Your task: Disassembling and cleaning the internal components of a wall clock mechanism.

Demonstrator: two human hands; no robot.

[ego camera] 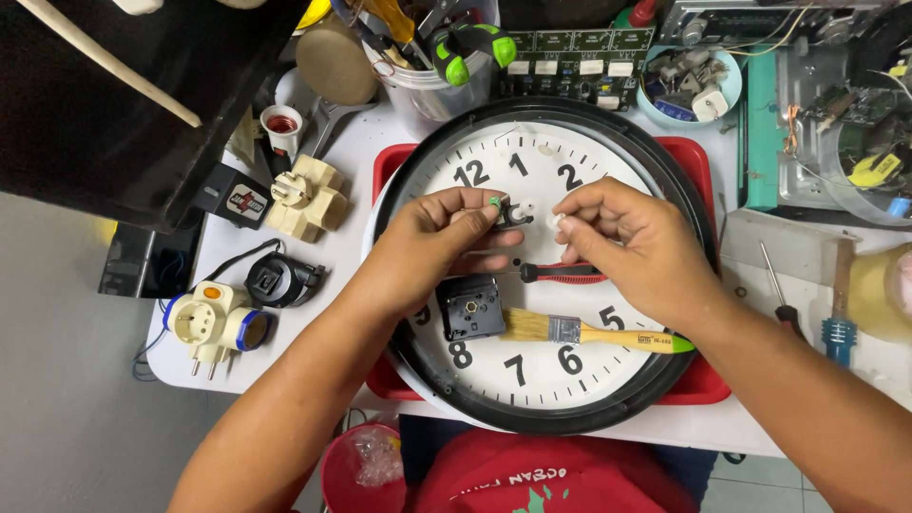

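Over the wall clock [532, 380], my left hand [442, 237] pinches a small dark part [514, 215]; my right hand [627, 242] pinches a tiny white piece [559, 219].

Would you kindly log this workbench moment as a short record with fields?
Setting: white table crowded with electrical parts
Main item: round wall clock, black rim, lying face up on a red tray
Left hand: pinches a small dark part over the dial
Right hand: fingertips beside that part, holding a tiny white piece
On the dial: black clock movement, paintbrush, screwdriver with red-black handle
Left of clock: cream plug adapters
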